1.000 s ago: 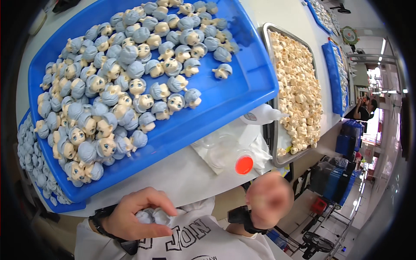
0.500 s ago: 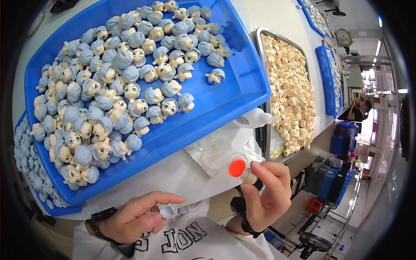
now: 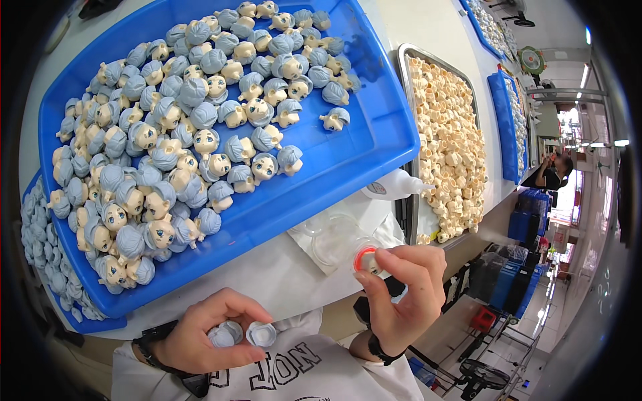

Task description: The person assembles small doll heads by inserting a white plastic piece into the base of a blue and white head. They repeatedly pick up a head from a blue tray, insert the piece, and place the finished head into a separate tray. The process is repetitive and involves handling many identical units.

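Observation:
My left hand (image 3: pixel 200 317), low in front of my shirt, is closed around grey-blue doll hair pieces. One hollow hair piece (image 3: pixel 261 333) shows its cup-like inside at the fingertips; another hair piece (image 3: pixel 225 333) rests in the curl of the fingers. In a pinch between thumb and forefinger, my right hand (image 3: pixel 409 284) has a cream doll head piece (image 3: pixel 372 264) with a painted eye showing. That piece sits over a small round dish (image 3: pixel 358 256) with red inside, covering most of the red. Whether it touches the red cannot be made out.
A large blue bin (image 3: pixel 334 180) holds many doll heads with grey-blue hair. Beside it, a metal tray (image 3: pixel 408 67) is full of cream parts. A white squeeze bottle (image 3: pixel 394 184) lies between them. More hair pieces (image 3: pixel 47 234) fill another bin at left. A person (image 3: pixel 556 172) sits far right.
My right hand has moved slightly left, bringing the head piece over the red dish. My left hand has turned, so a second hair piece now shows in it.

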### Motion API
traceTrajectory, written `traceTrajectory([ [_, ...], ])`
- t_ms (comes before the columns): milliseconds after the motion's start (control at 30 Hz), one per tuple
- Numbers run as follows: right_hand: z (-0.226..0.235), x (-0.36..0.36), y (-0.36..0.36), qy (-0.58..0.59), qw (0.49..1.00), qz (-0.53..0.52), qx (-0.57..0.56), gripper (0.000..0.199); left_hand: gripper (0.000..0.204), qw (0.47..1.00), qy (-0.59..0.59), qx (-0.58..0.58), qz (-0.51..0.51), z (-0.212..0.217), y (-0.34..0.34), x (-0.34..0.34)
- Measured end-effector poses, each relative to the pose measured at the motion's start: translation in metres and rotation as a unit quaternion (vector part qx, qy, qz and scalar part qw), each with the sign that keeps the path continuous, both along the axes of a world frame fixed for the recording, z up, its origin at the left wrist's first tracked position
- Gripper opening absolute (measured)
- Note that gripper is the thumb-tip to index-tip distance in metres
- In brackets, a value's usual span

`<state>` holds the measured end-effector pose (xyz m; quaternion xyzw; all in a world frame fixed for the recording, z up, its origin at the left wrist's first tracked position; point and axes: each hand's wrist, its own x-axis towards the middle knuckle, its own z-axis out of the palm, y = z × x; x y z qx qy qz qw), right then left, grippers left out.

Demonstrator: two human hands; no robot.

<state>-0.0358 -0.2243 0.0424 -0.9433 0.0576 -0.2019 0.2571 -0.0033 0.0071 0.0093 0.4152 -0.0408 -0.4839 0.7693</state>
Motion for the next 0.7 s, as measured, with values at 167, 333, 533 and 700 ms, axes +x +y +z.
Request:
traceTrajectory([
  [167,0.007,-0.002,0.0,0.024,0.999,0.007,-0.036,0.034,0.038,0.999,0.023,0.035,-0.025,0.0,0.002,0.004],
  [333,-0.001,0.0,0.002,-0.003,1.0,-0.019,-0.011,0.033,0.039,0.998,0.044,0.034,-0.023,0.002,0.0,0.005],
  [533,0.004,-0.003,0.0,0.013,1.0,-0.005,-0.025,0.032,0.039,1.0,0.018,0.005,0.008,-0.005,0.001,-0.001],
  [700,0.002,-0.007,-0.003,0.005,1.0,-0.005,-0.028,0.033,0.041,1.0,-0.021,0.007,-0.009,-0.008,0.005,-0.002],
])
